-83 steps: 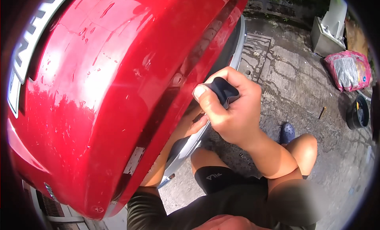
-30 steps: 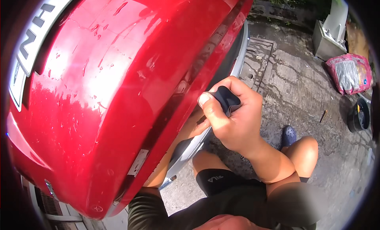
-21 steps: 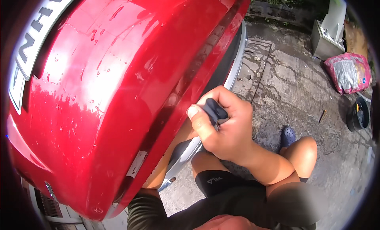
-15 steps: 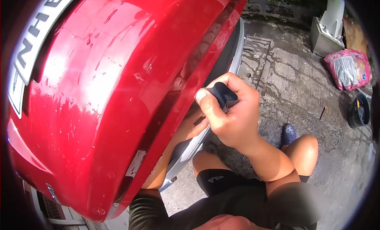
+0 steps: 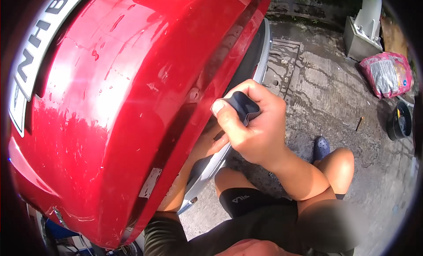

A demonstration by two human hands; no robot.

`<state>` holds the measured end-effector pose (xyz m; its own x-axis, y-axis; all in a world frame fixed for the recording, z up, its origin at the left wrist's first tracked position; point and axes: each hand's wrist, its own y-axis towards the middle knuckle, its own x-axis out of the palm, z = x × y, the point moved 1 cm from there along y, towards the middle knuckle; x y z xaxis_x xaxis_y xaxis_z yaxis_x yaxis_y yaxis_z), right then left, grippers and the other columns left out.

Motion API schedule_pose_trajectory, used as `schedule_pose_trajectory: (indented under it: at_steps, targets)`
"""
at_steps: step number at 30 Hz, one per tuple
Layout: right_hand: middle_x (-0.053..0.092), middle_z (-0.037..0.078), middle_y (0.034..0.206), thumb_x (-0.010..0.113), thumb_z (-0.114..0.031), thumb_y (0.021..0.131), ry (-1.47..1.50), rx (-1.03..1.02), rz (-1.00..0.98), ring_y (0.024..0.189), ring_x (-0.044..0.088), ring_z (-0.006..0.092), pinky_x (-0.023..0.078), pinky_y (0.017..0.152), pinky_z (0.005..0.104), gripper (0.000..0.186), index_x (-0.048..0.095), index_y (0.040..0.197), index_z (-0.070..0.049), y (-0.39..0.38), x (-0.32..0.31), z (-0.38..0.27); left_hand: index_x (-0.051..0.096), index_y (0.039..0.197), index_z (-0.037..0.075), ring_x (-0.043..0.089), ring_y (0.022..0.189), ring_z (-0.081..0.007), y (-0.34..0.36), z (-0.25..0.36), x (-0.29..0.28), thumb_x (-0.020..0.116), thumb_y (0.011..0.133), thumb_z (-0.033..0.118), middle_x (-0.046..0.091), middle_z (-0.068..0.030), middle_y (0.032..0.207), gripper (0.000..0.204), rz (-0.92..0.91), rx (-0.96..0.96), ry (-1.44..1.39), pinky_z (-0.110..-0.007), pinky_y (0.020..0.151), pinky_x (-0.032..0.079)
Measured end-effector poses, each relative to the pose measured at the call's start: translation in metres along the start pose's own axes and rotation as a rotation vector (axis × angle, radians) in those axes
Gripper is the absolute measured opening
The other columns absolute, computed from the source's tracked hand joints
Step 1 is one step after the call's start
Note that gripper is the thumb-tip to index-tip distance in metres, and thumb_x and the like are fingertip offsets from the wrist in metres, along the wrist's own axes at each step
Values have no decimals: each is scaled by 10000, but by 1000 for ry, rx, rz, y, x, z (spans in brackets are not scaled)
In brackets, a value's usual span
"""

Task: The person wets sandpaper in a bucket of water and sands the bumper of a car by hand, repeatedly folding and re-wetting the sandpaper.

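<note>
And here's the right hand (image 5: pixel 257 121), curled snugly around a folded dark pad (image 5: pixel 241 105), probably keeping its folds together, just beside the red panel (image 5: pixel 147 97), while the part-hidden left hand's (image 5: pixel 214 146) grip I can't tell

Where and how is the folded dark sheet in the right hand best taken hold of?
Probably by the bare upper end of the folded dark sheet, pinched from above across its fold: the right hand is wrapped around its sides, so only that curved end shows. The lower part is hidden.
</note>
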<state>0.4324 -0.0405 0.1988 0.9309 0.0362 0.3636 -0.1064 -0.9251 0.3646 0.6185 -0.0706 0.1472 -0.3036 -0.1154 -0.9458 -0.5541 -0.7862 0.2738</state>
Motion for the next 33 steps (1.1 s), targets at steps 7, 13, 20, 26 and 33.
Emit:
schedule_pose_trajectory:
  at_steps: [7, 13, 20, 26, 33]
  targets:
    - [580, 12, 573, 747, -65, 823, 81, 155, 21, 525, 564, 55, 447, 496, 262, 180, 585, 747, -40, 8, -3, -7, 729, 1046, 213, 595, 1132, -281, -9, -8, 13, 644, 899, 536, 688, -45, 1091, 365, -28, -39, 0, -472, 1043, 413]
    - [591, 14, 598, 676, -23, 887, -166, -245, -110, 515, 559, 47, 470, 410, 239, 173, 560, 760, -11, 6, -8, 1, 737, 999, 203, 624, 1060, -269, -18, -21, 24, 638, 907, 547, 702, -49, 995, 369, -79, -56, -51, -448, 998, 443]
    - [579, -26, 581, 703, -38, 867, -118, -130, -99, 545, 525, 17, 426, 497, 229, 187, 580, 727, -30, 5, -9, 3, 717, 983, 130, 653, 781, -288, -9, -15, 21, 686, 886, 382, 680, -85, 811, 272, -70, 4, -49, -406, 747, 515]
    - [571, -28, 589, 703, -28, 863, -98, -105, -45, 519, 528, 21, 423, 484, 232, 157, 591, 754, -40, 11, -14, 9, 727, 953, 156, 618, 732, -249, -6, -20, 25, 684, 898, 483, 635, -64, 765, 335, 29, 129, -4, -404, 700, 490]
    - [551, -40, 598, 696, -44, 887, 76, 44, -12, 559, 523, 18, 422, 465, 217, 174, 585, 755, -24, 22, -13, 5, 743, 968, 142, 635, 725, -265, -20, -26, 33, 728, 876, 440, 668, -74, 791, 313, 42, 59, -27, -411, 673, 510]
